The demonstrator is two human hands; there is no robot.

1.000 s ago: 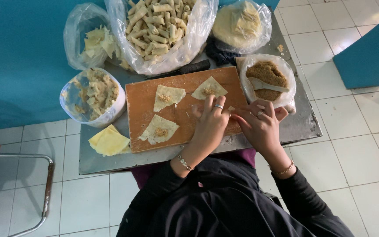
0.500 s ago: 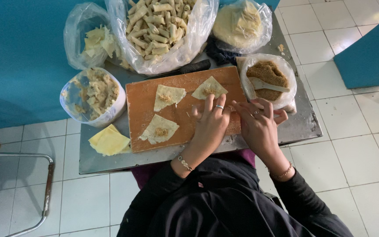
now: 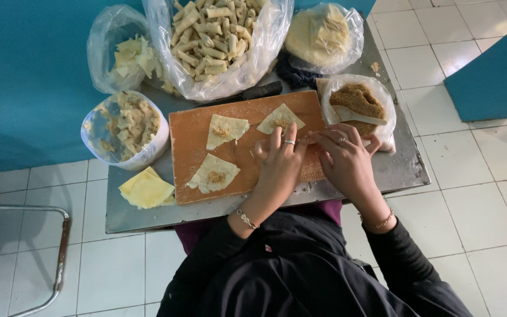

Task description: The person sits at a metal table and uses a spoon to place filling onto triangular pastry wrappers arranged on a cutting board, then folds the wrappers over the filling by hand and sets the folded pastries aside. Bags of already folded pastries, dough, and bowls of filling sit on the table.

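While a tub (image 3: 125,129) of scraps sits left of the board (image 3: 189,158), three dough pieces (image 3: 225,130) lie on it. Both hands rest at the board's right end, left hand (image 3: 280,167) and right hand (image 3: 347,161), fingers bent; what they hold is hidden. Brown filling (image 3: 356,101) sits just right.

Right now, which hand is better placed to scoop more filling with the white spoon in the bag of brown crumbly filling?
Probably the right hand: it lies beside the bag of brown crumbly filling, its fingers almost at the white spoon. The left hand lies further off, over the wooden cutting board.
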